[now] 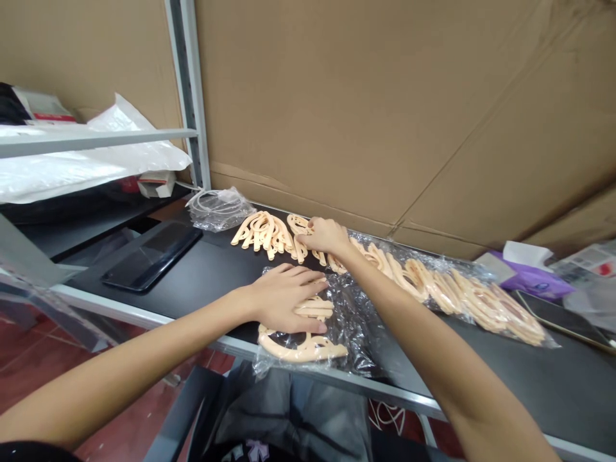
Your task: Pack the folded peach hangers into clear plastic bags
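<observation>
My left hand (283,296) lies flat, fingers stretched, over a clear plastic bag (359,327) at the front edge of the shelf. Inside or on that bag are beige plastic folding hangers (303,350), partly covered by the hand. Farther back, my right hand (331,236) has its fingers curled on a beige hanger (299,224) in the row; its fingertips are partly hidden. Left of it, a pile of loose hangers (264,232) lies on the black surface. Bagged hangers (433,289) stretch in a row to the right, behind my right forearm.
A dark flat tablet-like object (151,256) and a bagged white cable (221,208) lie at left. A grey post (195,96) rises behind them. Cardboard (385,115) walls the back. At right are a purple tissue pack (536,276) and a phone (563,317).
</observation>
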`<state>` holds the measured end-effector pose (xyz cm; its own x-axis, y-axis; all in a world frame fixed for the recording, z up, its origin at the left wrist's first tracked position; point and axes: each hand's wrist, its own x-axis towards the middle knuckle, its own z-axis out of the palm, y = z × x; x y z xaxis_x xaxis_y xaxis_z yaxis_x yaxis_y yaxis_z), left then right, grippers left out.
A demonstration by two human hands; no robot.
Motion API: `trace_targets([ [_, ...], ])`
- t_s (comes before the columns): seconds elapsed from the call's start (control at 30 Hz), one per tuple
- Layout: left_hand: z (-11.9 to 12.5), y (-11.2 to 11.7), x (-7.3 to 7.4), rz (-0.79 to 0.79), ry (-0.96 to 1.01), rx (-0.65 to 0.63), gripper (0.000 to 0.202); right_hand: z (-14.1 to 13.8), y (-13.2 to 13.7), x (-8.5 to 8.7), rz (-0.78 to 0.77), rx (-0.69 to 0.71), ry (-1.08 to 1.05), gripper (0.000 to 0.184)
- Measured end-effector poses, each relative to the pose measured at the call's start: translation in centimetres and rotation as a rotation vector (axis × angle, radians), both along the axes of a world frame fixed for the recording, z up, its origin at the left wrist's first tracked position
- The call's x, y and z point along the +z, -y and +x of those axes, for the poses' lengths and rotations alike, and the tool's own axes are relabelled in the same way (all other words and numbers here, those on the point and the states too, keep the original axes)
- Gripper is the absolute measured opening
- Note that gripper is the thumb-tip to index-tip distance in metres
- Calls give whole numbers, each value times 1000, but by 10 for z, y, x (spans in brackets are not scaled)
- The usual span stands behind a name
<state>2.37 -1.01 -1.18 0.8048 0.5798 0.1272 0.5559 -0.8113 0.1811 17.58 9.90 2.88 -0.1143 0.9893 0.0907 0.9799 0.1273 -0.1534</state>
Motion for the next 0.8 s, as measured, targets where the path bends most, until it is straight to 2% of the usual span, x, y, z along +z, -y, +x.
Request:
trace_targets([
  [0.2,-2,-1,-2,3,38,-10,84,15,-8,5,17,-9,-148,59],
  [0.37,-2,-1,1,-26,62,-18,81,42,7,23,55,33,-309,46],
  [0.53,-2,-1,6,-74,62,-8,80,97,58,40,102,23,-423,47],
  [0.6,-3,-1,7,-94,64,10,82,126,84,40,87,21,-593,50],
  [0.67,-4,-2,7,-104,70,30,83,156,111,36,67,7,-705,52],
  [0.8,-4,-5,7,-110,119,53,75,200,154,14,65,35,-748,48],
])
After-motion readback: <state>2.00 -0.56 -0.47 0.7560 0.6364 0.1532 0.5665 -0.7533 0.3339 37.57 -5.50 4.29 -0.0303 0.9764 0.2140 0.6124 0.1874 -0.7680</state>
